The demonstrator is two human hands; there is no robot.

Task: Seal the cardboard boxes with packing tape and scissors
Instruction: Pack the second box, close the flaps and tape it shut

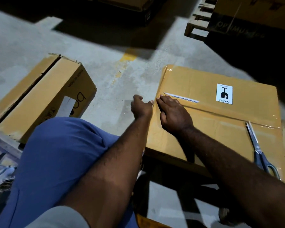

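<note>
Two cardboard boxes sit on the grey floor (122, 83). The big box (204, 129) is on the right, with its flaps shut and shiny tape (165, 74) along its left edge. The second box (44, 96) lies on its side at the left, well apart. A knee in blue trousers (59, 153) is near, between them. Both bare arms reach far, out to the big box. The right hand (174, 114) lies palm down on its top, fingers stretched out and pressing at the left edge, grasping nothing. The left hand (141, 106) is against the box's left side, its thumb touching the edge, fingers loose and empty. Scissors (260, 152) lie closed on the top, near right. A fragile sticker (224, 93) is farther back. A thin white label strip (184, 98) touches the right fingertips.
</note>
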